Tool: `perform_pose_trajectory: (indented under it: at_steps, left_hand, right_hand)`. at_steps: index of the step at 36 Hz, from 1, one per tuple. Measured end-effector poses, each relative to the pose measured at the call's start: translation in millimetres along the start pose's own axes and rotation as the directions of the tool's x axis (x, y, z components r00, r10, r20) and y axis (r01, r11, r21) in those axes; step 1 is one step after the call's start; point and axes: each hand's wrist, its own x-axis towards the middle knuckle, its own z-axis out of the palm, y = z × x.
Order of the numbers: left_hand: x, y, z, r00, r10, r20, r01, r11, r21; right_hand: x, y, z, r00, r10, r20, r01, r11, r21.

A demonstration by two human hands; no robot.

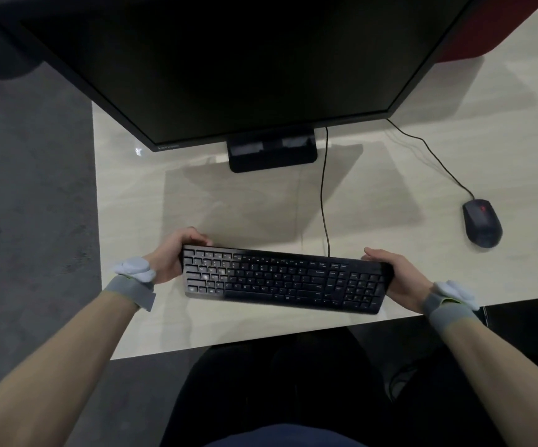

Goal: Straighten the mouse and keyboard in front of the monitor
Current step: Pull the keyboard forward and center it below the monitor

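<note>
A black keyboard (285, 280) lies on the pale desk (229, 204), below the monitor's stand and slightly tilted, its right end nearer to me. My left hand (172, 258) grips its left end, fingers curled over the far edge. My right hand (396, 279) holds its right end the same way. A black wired mouse (482, 225) with a red mark sits far to the right, apart from the keyboard, angled a little to the left. The dark monitor (245, 59) fills the top of the view.
The monitor's stand (272, 151) rests on the desk behind the keyboard. The keyboard's cable (324, 188) runs up behind the monitor, and the mouse's cable (435, 159) curves the same way. The desk's left edge (96, 204) borders grey floor. A red object (474, 37) sits top right.
</note>
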Motion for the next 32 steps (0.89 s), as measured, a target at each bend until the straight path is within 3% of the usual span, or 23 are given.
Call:
perform_pose_trajectory:
  at_steps: [5,14,24,32]
  left_hand:
    - [-3,2,-11,0.956,-0.068,0.286,0.06,0.997,0.038]
    - [-9,2,-16,0.889,-0.143,0.435,0.131,0.99,0.058]
    - [-14,-5,-20,0.864,-0.19,0.467,0.183,0.981,0.061]
    - [-16,-10,-17,0.941,-0.094,0.326,0.092,0.996,0.022]
  right_hand:
    - [-2,-1,-8,0.983,-0.014,0.182,0.013,1.0,0.003]
    - [-3,8,-13,0.936,0.076,0.343,-0.09,0.996,0.025]
    - [-2,9,-13,0.905,0.14,0.401,-0.163,0.986,0.024]
    - [0,6,-8,0.903,0.188,0.387,-0.2,0.98,-0.009]
